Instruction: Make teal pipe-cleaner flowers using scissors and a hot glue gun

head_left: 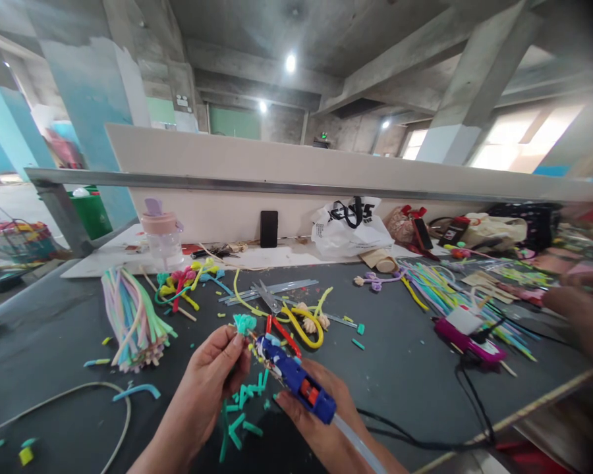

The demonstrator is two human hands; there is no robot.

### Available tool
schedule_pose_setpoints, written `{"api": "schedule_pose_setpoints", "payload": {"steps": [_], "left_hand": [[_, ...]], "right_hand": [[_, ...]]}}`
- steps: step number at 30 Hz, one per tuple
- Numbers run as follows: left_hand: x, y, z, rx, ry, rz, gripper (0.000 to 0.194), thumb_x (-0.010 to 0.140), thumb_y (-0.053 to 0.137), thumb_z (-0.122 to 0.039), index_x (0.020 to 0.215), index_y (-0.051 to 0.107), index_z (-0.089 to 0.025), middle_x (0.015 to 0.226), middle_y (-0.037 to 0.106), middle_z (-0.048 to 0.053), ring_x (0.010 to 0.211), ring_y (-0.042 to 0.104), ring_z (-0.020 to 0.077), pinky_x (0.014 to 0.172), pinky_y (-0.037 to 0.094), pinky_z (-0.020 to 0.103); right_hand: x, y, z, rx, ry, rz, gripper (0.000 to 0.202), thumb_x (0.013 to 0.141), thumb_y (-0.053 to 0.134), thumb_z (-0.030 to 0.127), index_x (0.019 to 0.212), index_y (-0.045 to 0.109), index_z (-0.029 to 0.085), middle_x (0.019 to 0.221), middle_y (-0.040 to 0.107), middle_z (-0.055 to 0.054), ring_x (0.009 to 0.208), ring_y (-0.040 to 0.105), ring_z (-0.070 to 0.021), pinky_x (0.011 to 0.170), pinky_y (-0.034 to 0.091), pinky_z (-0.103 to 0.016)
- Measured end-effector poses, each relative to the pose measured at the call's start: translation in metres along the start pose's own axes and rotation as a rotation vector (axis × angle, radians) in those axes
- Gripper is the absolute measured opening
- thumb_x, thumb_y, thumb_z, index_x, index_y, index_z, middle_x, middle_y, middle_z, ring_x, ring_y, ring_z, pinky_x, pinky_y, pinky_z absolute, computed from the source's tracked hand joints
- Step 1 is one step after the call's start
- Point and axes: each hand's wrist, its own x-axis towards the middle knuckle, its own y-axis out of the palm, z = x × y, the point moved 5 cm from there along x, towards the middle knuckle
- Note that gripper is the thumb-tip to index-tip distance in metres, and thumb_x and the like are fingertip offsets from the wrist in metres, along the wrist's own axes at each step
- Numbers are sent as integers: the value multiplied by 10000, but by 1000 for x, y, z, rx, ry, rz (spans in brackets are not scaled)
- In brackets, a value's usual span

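Observation:
My left hand (221,364) pinches a small teal bundle of fuzzy pipe cleaner pieces (244,322). Wrapped round a blue glue gun (291,375) is my right hand (319,408); a clear glue stick (358,444) sticks out of the gun's back. The gun's tip points at the underside of the teal bundle, and I cannot tell whether they touch. Below my hands lie several cut teal pieces (242,398). Just beyond the gun are red-handled scissors (269,299), a yellow bent pipe cleaner (306,332) and several clear glue sticks (271,289).
A pastel pipe cleaner bundle (133,316) lies at left, near a pink-lidded bottle (161,234). A phone (269,229) leans on the back board beside a white bag (350,227). At right sit a magenta power strip (469,342), black cables (415,441) and another person's hand (580,306).

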Motion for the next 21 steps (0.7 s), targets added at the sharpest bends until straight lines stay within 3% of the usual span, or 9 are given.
{"api": "schedule_pose_setpoints", "payload": {"steps": [5, 13, 21], "left_hand": [[0, -2, 3, -11, -22, 7, 248, 741, 667, -385, 715, 543, -171, 593, 509, -53, 493, 389, 39, 439, 304, 119], [1, 2, -4, 28, 16, 43, 304, 764, 627, -410, 643, 502, -161, 516, 481, -54, 425, 325, 37, 387, 246, 139], [-1, 3, -2, -50, -113, 71, 258, 763, 642, -377, 695, 520, -160, 551, 488, -51, 410, 324, 20, 379, 234, 126]], "right_hand": [[0, -2, 3, -37, -9, -25, 270, 794, 567, 399, 686, 532, 154, 645, 536, -18, 557, 494, -132, 507, 398, -261], [-1, 3, -7, -22, 38, 35, 257, 784, 590, 403, 777, 592, 146, 727, 587, -42, 645, 545, -164, 585, 437, -285], [5, -11, 4, -53, -20, -47, 197, 766, 605, 371, 764, 564, 178, 702, 581, -26, 563, 523, -143, 527, 431, -269]]}}
